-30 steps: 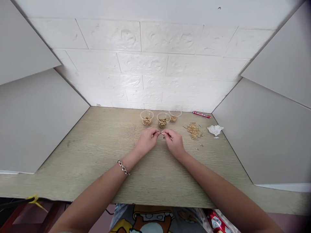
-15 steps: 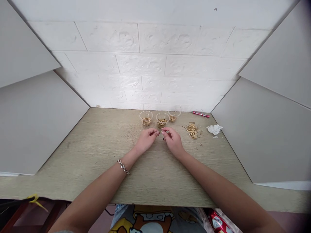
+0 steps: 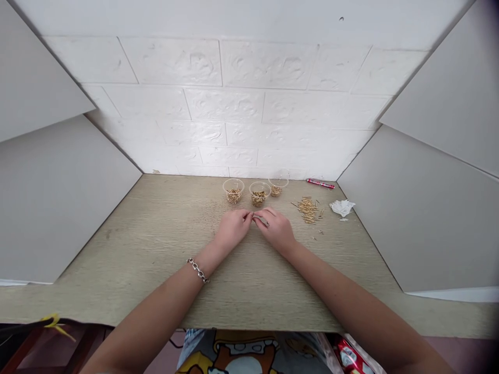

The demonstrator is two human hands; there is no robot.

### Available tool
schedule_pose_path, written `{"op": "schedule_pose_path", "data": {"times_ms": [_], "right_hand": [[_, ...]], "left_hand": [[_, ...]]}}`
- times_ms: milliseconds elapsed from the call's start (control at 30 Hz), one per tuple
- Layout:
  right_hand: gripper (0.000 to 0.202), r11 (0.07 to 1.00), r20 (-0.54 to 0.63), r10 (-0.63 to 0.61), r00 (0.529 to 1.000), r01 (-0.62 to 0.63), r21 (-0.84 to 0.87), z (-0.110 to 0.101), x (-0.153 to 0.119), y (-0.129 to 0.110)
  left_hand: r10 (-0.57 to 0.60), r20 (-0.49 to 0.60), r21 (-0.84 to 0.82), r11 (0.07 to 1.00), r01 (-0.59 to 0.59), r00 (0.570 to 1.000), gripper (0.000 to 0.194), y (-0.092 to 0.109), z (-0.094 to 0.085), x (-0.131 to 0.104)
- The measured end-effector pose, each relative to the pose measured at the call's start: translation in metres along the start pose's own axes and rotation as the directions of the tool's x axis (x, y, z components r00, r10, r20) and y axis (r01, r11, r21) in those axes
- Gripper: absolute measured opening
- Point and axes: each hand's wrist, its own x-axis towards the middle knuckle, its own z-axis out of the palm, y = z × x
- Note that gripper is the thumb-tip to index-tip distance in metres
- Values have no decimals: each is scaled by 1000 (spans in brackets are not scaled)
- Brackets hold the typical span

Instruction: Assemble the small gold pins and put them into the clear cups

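a white brick-patterned wall (image 3: 241,67) stands behind a wood-grain tabletop (image 3: 218,296), with grey panels (image 3: 50,202) closing in both sides. near the middle of the tabletop, the left hand (image 3: 234,227) and right hand (image 3: 278,230) meet at the fingertips. just beyond them are three clear cups: the left cup (image 3: 233,195) and middle cup (image 3: 259,197) hold small gold-coloured parts, and the right cup (image 3: 276,190) has a few low down. to the right lies a loose pile of gold pins (image 3: 307,210), with a crumpled white scrap (image 3: 342,208) beside it and a slim red tube (image 3: 320,183) behind.

smallest is the slim piece (image 3: 253,214) where the hands meet, nearly hidden; i cannot tell its shape. each hand appears to pinch it between thumb and forefinger. the step in hand looks like close two-handed work on this one piece. the next move, i judge, calls for a steady left pinch, light and small adjustments from the right, and the two tips kept in line.
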Motion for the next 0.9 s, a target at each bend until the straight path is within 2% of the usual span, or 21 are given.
{"op": "schedule_pose_path", "data": {"times_ms": [133,300,567,667,767,900], "right_hand": [[17,996,44,46,998,-43,-81,2,1,1],[18,991,112,76,991,-62,-122,4,1,3],[15,993,129,117,985,-115,-29,7,2,7],[13,976,115,179,977,-192,107,8,3,8],[9,882,145,307,940,-339,328,6,5,12],[8,653,249,442,862,-499,570,4,10,18]], "left_hand": [[105,32,197,974,-109,994,35,-2,1,-1],[156,82,280,944,-173,984,35,-2,2,-2],[185,85,354,913,-203,979,37,4,1,-6],[164,46,407,898,-168,985,39,7,-1,-8],[127,19,406,906,-124,992,41,8,-3,-7],[115,5,371,922,-109,993,44,5,-6,-5]]}}
